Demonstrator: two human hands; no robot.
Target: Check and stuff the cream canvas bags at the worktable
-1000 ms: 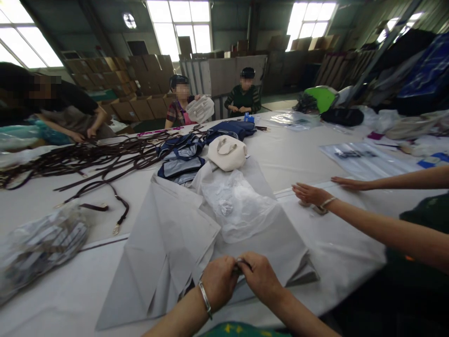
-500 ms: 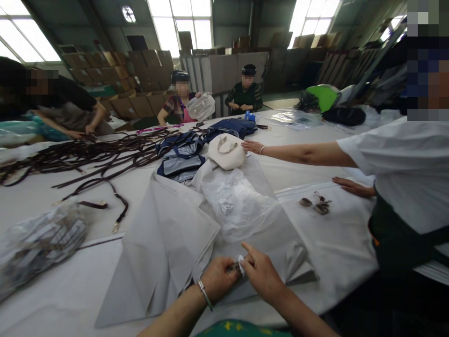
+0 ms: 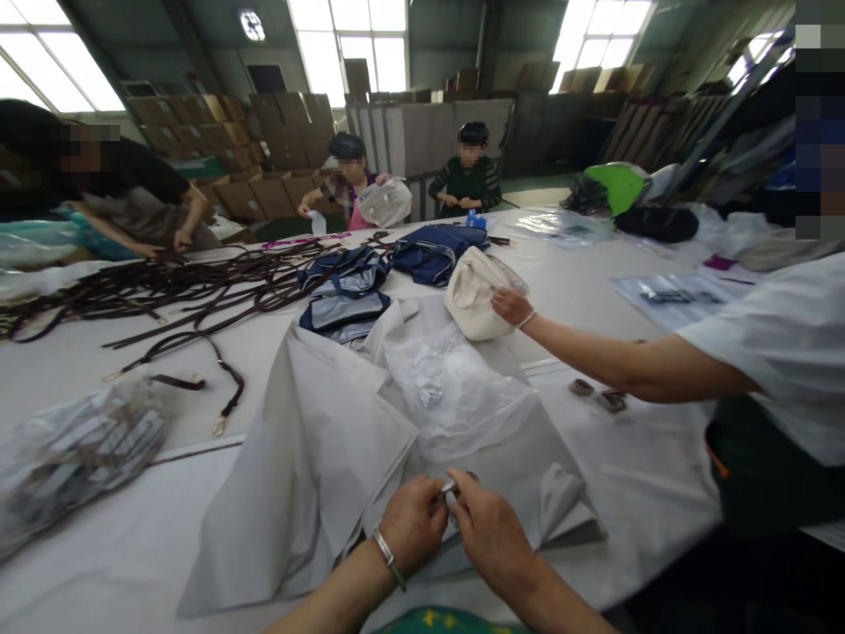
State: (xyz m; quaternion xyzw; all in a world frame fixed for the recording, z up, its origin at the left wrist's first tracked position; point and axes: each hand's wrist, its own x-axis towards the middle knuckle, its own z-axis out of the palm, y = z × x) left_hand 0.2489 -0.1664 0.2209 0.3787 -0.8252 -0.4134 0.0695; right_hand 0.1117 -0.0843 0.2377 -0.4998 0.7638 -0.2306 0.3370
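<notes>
My left hand (image 3: 415, 521), with a bracelet at the wrist, is closed on a small grey-brown rolled strap (image 3: 441, 498), mostly hidden by the fingers. My right hand (image 3: 494, 528) pinches a small white wrapping piece (image 3: 451, 495) against it. Both hands meet low in the middle of the view, over large grey-white sheets (image 3: 317, 458). Just beyond them lies a crumpled clear plastic bag (image 3: 455, 387) with small white pieces in it. Similar bundled straps (image 3: 598, 395) rest on the table to the right.
A co-worker's hand (image 3: 512, 308) on the right holds a cream bag (image 3: 476, 295). Dark straps (image 3: 217, 291) are heaped at left, behind a filled plastic bag (image 3: 85, 449). Navy bags (image 3: 439, 253) lie farther back. Other people work along the table's far side.
The co-worker at right has lifted and tilted the cream bag, moving it right. A seated person at the back now holds out a white piece. My fingers have drawn closer round the strap.
</notes>
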